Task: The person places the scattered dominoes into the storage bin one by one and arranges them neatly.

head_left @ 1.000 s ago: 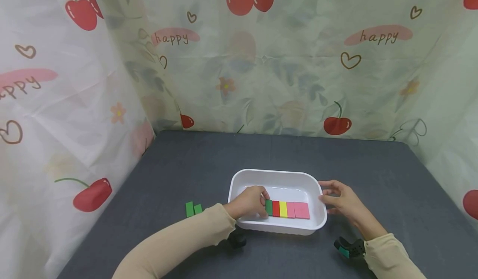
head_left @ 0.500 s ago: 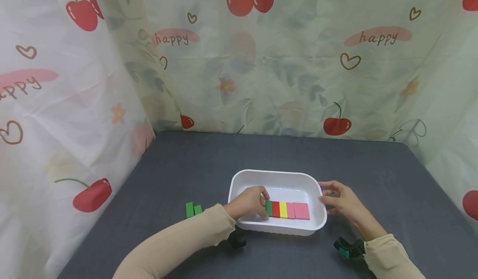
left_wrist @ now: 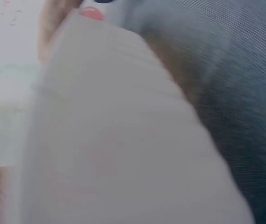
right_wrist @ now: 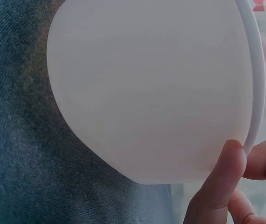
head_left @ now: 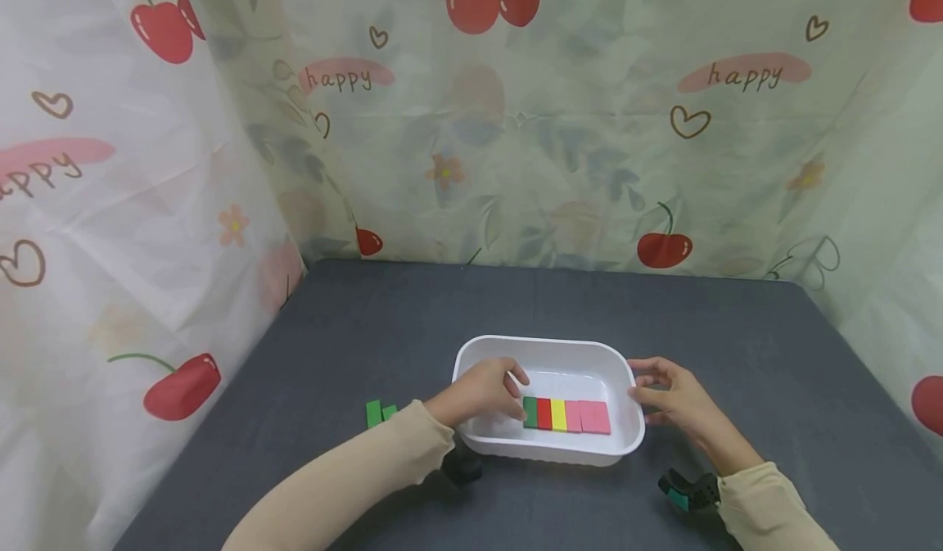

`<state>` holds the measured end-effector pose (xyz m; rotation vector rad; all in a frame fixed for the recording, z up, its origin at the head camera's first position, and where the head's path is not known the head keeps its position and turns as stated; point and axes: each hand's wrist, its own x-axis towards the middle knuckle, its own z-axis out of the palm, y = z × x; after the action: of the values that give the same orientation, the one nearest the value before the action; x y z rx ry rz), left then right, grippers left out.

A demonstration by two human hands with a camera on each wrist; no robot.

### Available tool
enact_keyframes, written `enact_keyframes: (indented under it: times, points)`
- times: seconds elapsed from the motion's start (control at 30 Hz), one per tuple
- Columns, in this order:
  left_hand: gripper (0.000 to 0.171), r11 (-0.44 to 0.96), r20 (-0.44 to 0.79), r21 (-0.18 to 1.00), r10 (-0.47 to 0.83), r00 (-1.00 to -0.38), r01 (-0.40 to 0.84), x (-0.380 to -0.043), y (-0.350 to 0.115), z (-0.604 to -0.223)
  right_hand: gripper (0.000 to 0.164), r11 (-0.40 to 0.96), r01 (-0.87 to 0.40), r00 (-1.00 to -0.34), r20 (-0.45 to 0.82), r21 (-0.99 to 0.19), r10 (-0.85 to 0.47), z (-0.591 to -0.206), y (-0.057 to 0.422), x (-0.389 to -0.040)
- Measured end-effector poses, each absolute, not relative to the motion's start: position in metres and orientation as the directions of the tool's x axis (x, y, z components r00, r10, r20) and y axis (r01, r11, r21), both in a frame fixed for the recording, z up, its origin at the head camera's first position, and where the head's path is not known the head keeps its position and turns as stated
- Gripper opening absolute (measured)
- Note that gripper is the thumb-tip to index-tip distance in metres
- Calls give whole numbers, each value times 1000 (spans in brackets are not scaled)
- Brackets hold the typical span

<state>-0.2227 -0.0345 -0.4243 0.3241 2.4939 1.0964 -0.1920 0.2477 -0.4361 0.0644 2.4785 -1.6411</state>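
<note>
A white plastic tray (head_left: pixel 545 453) sits on the dark table. In it lies a row of flat blocks: dark green (head_left: pixel 530 413), red (head_left: pixel 544 413), yellow (head_left: pixel 559 415) and pink (head_left: pixel 593 417). My left hand (head_left: pixel 482 391) hangs over the tray's left part, fingers apart and holding nothing, thumb tip close beside the green block. At the right end, my right hand (head_left: pixel 674 391) holds the tray's rim. In the right wrist view its thumb (right_wrist: pixel 224 170) lies on the outer wall. The tray wall (left_wrist: pixel 123 130), blurred, fills most of the left wrist view.
Loose green blocks (head_left: pixel 374 413) lie on the table (head_left: pixel 412 313) left of the tray, partly covered by the left sleeve (head_left: pixel 354 477). A printed cloth (head_left: pixel 560 150) hangs behind the table and along its sides. Dark wrist straps (head_left: pixel 688 490) sit near the cuffs.
My left hand has let go of the dark green block and shifted slightly up and left. The row of blocks looks unchanged. My right hand stays at the tray's right end.
</note>
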Motion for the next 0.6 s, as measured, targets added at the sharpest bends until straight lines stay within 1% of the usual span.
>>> enact_keyframes:
  times: [0.23,0.6]
  points:
    - [35,598,-233,800,380,-895,46,-223,-51,-405,56,406,135,-984,-172,-904,-55,-435,247,-193]
    - [32,469,-162,883,350,-923,22,-219,-88,-366,56,408,133,-983,-172,-903,-58,-436,249,-193]
